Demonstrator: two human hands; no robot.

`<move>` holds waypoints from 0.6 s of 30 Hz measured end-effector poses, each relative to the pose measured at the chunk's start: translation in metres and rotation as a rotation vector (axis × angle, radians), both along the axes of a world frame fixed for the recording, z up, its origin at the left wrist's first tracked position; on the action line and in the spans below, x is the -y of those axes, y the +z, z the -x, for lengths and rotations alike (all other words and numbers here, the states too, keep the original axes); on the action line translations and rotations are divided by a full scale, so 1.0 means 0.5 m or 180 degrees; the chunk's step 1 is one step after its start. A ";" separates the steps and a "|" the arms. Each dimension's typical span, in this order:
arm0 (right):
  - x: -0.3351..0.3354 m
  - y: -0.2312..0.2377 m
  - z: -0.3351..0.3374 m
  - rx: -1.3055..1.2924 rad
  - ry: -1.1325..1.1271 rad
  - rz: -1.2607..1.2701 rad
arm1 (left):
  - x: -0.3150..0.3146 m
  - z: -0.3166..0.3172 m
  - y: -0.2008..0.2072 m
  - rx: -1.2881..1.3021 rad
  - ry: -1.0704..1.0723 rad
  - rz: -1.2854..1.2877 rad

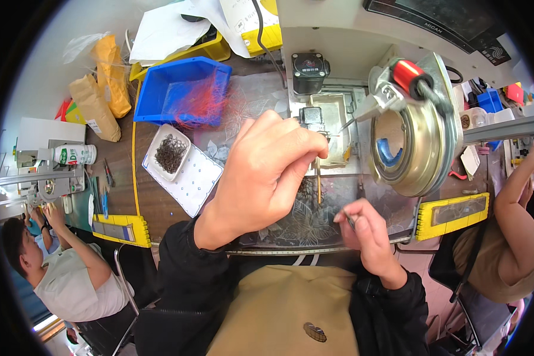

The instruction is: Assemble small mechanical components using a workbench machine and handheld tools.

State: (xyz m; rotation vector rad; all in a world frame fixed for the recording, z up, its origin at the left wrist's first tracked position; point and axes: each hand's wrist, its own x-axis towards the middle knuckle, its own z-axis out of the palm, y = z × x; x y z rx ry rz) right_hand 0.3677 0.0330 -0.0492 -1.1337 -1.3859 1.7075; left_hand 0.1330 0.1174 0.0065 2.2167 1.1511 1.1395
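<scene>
The machine (pixel 332 32) stands at the far side of the table (pixel 121 169), in front of the person, with a black motor (pixel 310 73), a reel of red wire (pixel 410 78) and a large brass-coloured wheel (pixel 388 172) at its right. The left hand (pixel 264 166) reaches up to the small black block (pixel 312 117) at the front of the machine, its fingers bent and its thumb and index finger drawn close together. A thin brass rod (pixel 319 185) points down just below those fingertips; whether they grip it I cannot tell, as the hand hides the spot. The right hand (pixel 365 234) is lower and apart from the machine, over the near edge of the table, with thumb and fingers closed on a thin dark piece (pixel 350 223) that shows only in part.

To the left of the left hand, a white dish (pixel 165 176) of dark curled bits (pixel 172 153) sits on a white sheet with blue marks (pixel 187 190). Beyond it lies a blue tray (pixel 157 98) with a tangle of red wire scraps (pixel 204 104) spilling over its edge. Farther left are a brown paper bag (pixel 94 110), a yellow bag (pixel 114 77) and a white bottle (pixel 75 155). One person (pixel 74 285) sits at the left with raised arms, and another (pixel 486 267) sits at the right, partly cut off by the rim of the view
</scene>
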 end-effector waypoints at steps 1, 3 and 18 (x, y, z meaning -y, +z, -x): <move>-0.011 0.000 0.009 -0.0680 0.0006 0.0424 | -0.003 0.000 -0.002 0.0000 -0.0006 0.0010; -0.038 0.009 0.034 -0.1502 0.0027 0.0803 | -0.011 0.003 -0.005 0.0000 -0.0159 0.0021; -0.118 0.000 0.095 -0.2591 0.0004 0.1069 | -0.021 0.013 -0.022 0.0074 -0.0316 0.0051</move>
